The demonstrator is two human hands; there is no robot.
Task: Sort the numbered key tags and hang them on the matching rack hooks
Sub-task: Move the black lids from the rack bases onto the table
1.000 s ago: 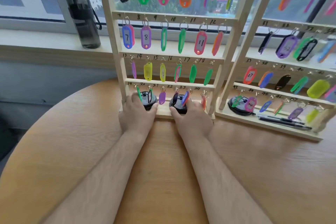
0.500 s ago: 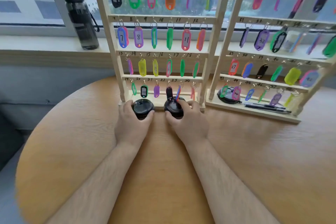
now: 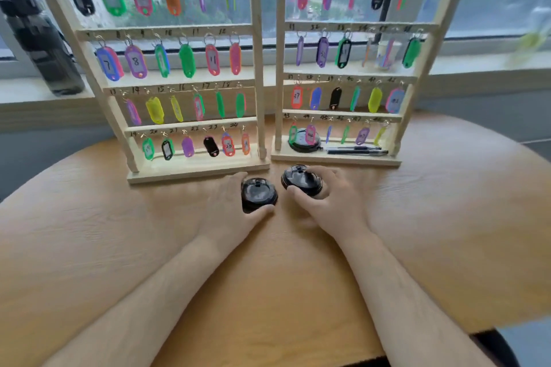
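Head view | tags (image 3: 135,61) fill most of racks (image 3: 257,39); none loose in sight | left hand (image 3: 226,205) curls round lid (image 3: 258,194); right hand (image 3: 335,202) grips second lid (image 3: 301,178) | judged nearly done.

Soft window backlight, motion blur, bowed wide-angle edges

Racks (image 3: 258,68): pale wood. Tags (image 3: 135,61): green, pink, orange, purple, yellow, black, blue. Lids (image 3: 258,194): glossy black. Table (image 3: 89,232): light oak grain. Bottle (image 3: 41,39): smoky grey.
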